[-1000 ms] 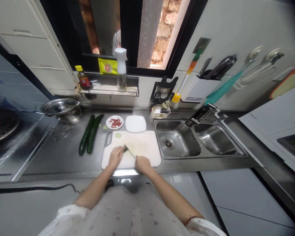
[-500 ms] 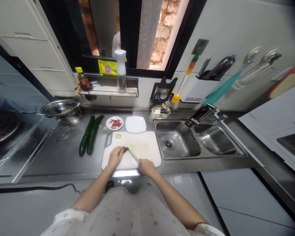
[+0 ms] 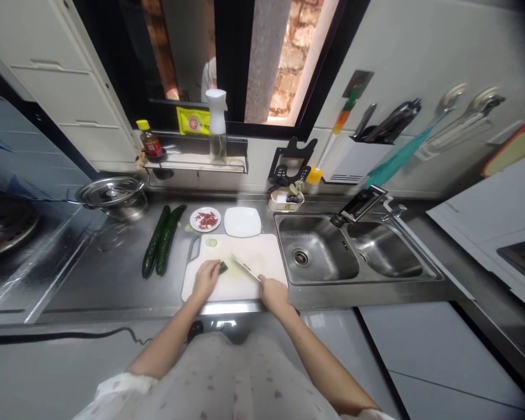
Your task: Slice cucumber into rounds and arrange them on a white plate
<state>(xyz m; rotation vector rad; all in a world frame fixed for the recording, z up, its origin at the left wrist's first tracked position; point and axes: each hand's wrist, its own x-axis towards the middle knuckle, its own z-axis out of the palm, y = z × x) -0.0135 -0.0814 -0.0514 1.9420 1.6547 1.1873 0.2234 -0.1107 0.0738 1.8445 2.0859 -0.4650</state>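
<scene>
My left hand (image 3: 206, 279) is closed on a short dark green piece of cucumber (image 3: 223, 267) at the left-centre of the white cutting board (image 3: 249, 289). In my right hand (image 3: 273, 293) is a kitchen knife (image 3: 245, 267), its blade slanting up and left, apart from the piece. A few thin cucumber slices (image 3: 211, 242) lie near the board's upper left corner. Two whole cucumbers (image 3: 161, 242) rest side by side on the counter to the left. Behind the board stand a white plate with chopped red bits (image 3: 206, 220) and a bare square white plate (image 3: 242, 222).
A double sink (image 3: 319, 256) with a black faucet (image 3: 354, 205) adjoins the board's right side. A lidded steel pot (image 3: 114, 195) sits at the back left. Above the counter, a shelf (image 3: 192, 165) carries a sauce bottle (image 3: 150, 141) and a spray bottle (image 3: 217, 125).
The knife has moved right and away from the cucumber piece, with my right hand shifting right. More of the piece now shows beside my left fingers.
</scene>
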